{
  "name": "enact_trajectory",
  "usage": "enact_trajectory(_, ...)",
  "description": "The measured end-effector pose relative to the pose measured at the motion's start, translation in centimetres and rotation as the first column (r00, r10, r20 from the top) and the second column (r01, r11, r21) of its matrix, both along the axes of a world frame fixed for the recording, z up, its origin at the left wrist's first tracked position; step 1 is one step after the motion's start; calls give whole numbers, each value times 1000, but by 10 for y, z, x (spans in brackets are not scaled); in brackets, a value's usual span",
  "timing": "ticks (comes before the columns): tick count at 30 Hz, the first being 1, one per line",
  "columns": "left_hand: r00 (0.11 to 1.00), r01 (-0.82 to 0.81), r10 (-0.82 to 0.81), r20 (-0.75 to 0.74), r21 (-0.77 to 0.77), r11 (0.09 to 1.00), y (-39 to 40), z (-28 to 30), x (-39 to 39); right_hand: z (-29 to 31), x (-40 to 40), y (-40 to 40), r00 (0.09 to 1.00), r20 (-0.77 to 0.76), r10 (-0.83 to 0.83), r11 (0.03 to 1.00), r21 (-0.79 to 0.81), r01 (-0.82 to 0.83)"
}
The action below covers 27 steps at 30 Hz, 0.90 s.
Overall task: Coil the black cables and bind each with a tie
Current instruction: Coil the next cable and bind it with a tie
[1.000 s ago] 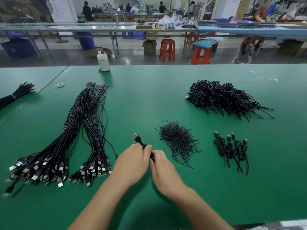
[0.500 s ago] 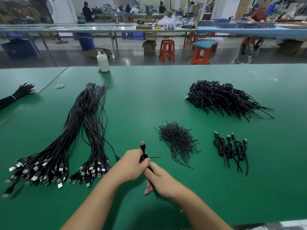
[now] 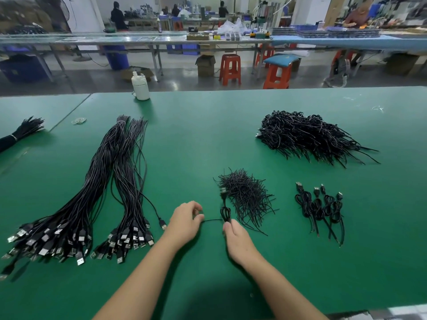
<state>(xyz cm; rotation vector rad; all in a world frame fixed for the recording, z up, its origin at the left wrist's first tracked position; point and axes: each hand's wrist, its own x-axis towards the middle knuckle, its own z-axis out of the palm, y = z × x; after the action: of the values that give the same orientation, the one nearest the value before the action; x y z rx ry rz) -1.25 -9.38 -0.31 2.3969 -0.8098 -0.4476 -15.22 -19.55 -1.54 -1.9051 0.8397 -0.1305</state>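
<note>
I see green table (image 3: pixel 208 135). Uncoiled cable bundles (image 3: pixel 97 192) far L; tie pile (image 3: pixel 245 195) just R of coiled cable (image 3: pixel 225 212). R hand (image 3: pixel 238 241) pinches coil's near end; L hand (image 3: pixel 184 221) pinches tie (image 3: pixel 212 220) stretched L from coil.

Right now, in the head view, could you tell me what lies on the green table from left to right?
Bound bundle at the left edge → two long cable bunches → left hand → coiled cable pinched by the right hand → pile of ties → finished coils.
</note>
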Motion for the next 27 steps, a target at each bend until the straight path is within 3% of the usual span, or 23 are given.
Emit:
enact_trajectory(2,987,-19,-4,161,142,990,2,-17,3,-3,0,-1,1000,5,-12,999,39,12)
enact_trajectory(6,965,-49,17,262,116,992,-2,-34,0,-7,0,3,999,48,6,999,44,-9)
enact_trajectory(15,899,-27,-99,427,280,960,-7,-32,-10,-12,-1,1,997,73,39,998,36,-41)
enact_trajectory(18,982,-59,48,181,55,997,-8,-21,-14,-11,-1,2,994,100,37,991,125,-49)
enact_trajectory(21,989,-53,23,-147,-197,979,-7,-9,-22,-9,-4,2,988,130,83,991,98,-96)
enact_trajectory(27,959,-23,-74,-273,-338,941,0,2,-34,-6,-2,1,989,99,106,993,35,-110)
